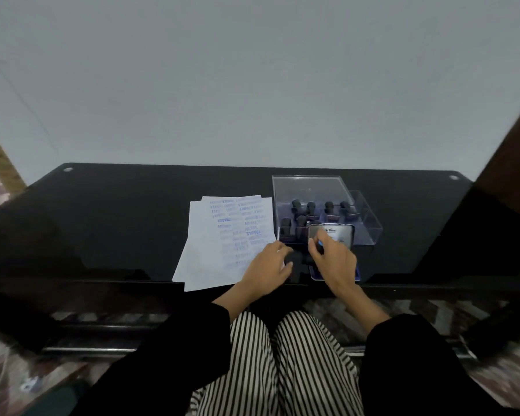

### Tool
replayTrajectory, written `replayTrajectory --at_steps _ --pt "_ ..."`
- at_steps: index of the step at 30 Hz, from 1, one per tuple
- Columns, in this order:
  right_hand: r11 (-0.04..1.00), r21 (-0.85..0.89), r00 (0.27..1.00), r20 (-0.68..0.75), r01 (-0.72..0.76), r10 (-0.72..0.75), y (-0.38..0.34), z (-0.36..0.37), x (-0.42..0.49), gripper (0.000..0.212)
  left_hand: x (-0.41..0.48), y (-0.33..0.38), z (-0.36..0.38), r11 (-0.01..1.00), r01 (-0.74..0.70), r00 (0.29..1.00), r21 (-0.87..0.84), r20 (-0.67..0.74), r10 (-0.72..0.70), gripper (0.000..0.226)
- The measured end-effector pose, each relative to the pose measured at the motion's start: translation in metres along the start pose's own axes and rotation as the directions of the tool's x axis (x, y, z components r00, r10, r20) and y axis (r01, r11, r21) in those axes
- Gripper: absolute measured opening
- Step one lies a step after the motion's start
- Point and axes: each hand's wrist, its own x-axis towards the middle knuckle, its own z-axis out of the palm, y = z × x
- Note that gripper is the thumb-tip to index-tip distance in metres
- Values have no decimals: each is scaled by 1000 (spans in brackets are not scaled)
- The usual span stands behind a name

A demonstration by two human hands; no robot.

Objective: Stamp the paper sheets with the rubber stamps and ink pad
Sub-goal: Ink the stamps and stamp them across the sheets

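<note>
Right hand [333,261] holds a curled grip over the open ink pad [339,232], contents indiscernible, while the left hand [266,267] rests loosely on the stamped paper sheets [222,235] just left of the pad; likely faults are inked fingers smudging or sheets sliding.

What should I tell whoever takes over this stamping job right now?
Left hand: at the near right corner of the paper sheets; whether it holds anything is unclear.
Right hand: over the open ink pad, fingers curled on what seems a small dark stamp.
About six rubber stamps stand in the clear box behind the pad.
Done: the top sheet carries many blue prints.
Left: its bare near part; lower sheets are mostly hidden.
</note>
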Motion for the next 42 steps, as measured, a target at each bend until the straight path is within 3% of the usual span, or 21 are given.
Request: replayTrajectory --at_steps 9,17,23,29,42 --pt "998 -41 999 -2 -39 39 30 -13 2 25 19 20 12 996 -85 996 -15 -25 84 41" --pt "999 -13 997 -72 41 -41 32 4 -5 22 19 24 40 994 66 986 88 147 -79 89" --pt "991 -101 982 -154 90 -105 30 16 -2 30 18 22 48 992 58 992 112 102 -70 84" --pt "991 -78 968 -220 108 -123 31 24 -4 31 17 22 50 995 64 995 81 75 -70 83" --pt "985 -134 947 -287 113 -148 31 21 -18 36 19 25 46 994 97 987 40 122 -102 84"
